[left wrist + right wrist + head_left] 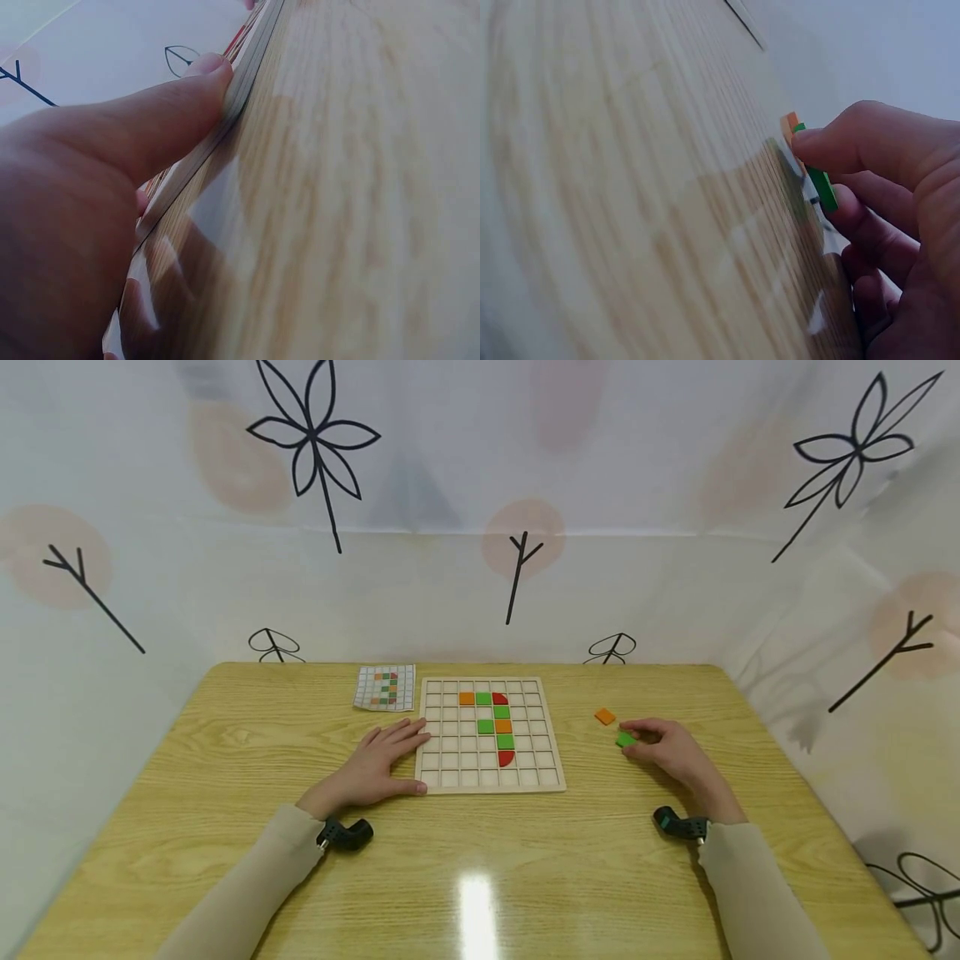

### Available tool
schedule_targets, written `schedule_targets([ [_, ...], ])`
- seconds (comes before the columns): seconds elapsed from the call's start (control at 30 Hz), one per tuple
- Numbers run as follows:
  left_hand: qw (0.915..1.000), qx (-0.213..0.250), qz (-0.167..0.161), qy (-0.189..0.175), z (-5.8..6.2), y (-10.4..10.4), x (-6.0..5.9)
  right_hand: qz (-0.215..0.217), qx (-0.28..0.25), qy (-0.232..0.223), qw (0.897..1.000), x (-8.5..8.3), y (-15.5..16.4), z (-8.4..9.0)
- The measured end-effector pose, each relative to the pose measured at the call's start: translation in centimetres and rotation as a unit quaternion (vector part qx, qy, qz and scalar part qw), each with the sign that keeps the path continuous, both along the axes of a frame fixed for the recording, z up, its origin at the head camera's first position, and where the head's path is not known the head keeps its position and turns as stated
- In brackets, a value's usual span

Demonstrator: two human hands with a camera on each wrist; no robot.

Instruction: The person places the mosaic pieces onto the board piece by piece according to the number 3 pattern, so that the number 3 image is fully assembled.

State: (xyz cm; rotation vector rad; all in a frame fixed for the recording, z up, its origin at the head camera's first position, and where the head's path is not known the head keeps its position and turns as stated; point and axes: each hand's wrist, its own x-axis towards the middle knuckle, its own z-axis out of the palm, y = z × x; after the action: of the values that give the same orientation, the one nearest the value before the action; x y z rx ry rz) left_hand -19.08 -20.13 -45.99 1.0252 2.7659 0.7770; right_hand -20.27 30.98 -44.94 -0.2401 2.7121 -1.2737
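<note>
My left hand [378, 764] rests at the left edge of a pale wooden grid board [487, 791], fingers spread and fairly straight. In the left wrist view its thumb [180, 112] lies against the board's rim. On the board, orange, green and red pieces form a stepped figure, with a rounded red piece [506, 758] lowest. Off to the board's right, my right hand [667, 752] pinches a green square tile [822, 186] between thumb and fingers, low over the table. An orange tile [605, 717] lies just beyond it.
A paper card [385, 687] printed with a coloured grid pattern lies at the board's upper left. The wooden table [570, 868] ends at a patterned cloth backdrop [420, 602]. Both wrists carry black devices [348, 835].
</note>
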Motion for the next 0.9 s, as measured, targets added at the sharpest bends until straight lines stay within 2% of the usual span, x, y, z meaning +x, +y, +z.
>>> schedule_targets([
  [0.57, 1.0, 0.0, -0.003, -0.002, -0.3, -0.1, -0.1, -0.028, 0.042, 0.014, 0.999, -0.2, -0.8, 0.4],
  [0.9, 1.0, -0.003, -0.001, -0.006, -0.3, -0.2, -0.1, -0.025, 0.046, 0.027, 0.998, 0.2, -2.0, 1.1],
])
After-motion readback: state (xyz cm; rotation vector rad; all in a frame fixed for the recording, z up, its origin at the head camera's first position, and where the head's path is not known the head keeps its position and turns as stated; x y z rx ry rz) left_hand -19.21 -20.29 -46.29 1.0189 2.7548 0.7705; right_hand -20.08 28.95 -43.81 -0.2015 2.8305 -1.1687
